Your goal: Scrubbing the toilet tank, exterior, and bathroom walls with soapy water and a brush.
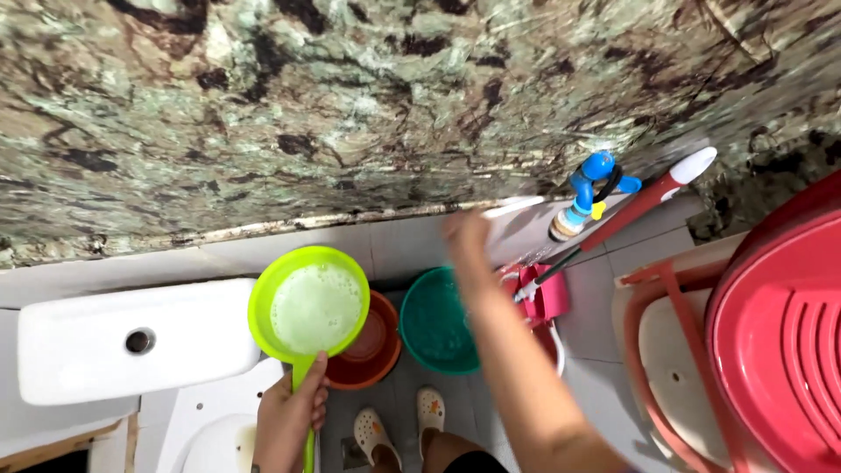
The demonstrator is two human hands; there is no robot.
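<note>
Far left there's a white toilet tank (105, 346) with a round flush button on top, sitting against the tiled wall, and the edge of the toilet seat (215, 442) shows just below it.

Next over, the left hand (289, 416) has its fingers (314, 405) wrapped tight around the handle of a bright green dipper (308, 302). The dipper is held level, up above the floor, and it's full of pale foamy liquid. Its bowl sits partly over an orange bucket (372, 350) that stands on the floor just behind it.

Right beside the orange one, touching or nearly so, is a teal bucket (434, 320). Below those 2 buckets you can see the person's feet in cream clogs (399, 425) on the grey floor tiles.

The right hand (466, 236) is stretched out past the teal bucket toward the wall. It's motion-blurred, so I can't tell if the fingers are spread or closed, or whether they're on anything.

Just right of that arm there's a pink brush holder (547, 293) on the floor with a long red and white handle (644, 201) leaning out of it up to the wall. Above it is a blue tap (591, 180) sticking out of the wall, with a metal nozzle end.

Far right: a red plastic stool (666, 368) with a pale seat, and a big red plastic tub or lid (780, 333) with slotted ribs, partly covering it.

The top half of the view is all dark mottled green-brown stone wall (350, 105).
</note>
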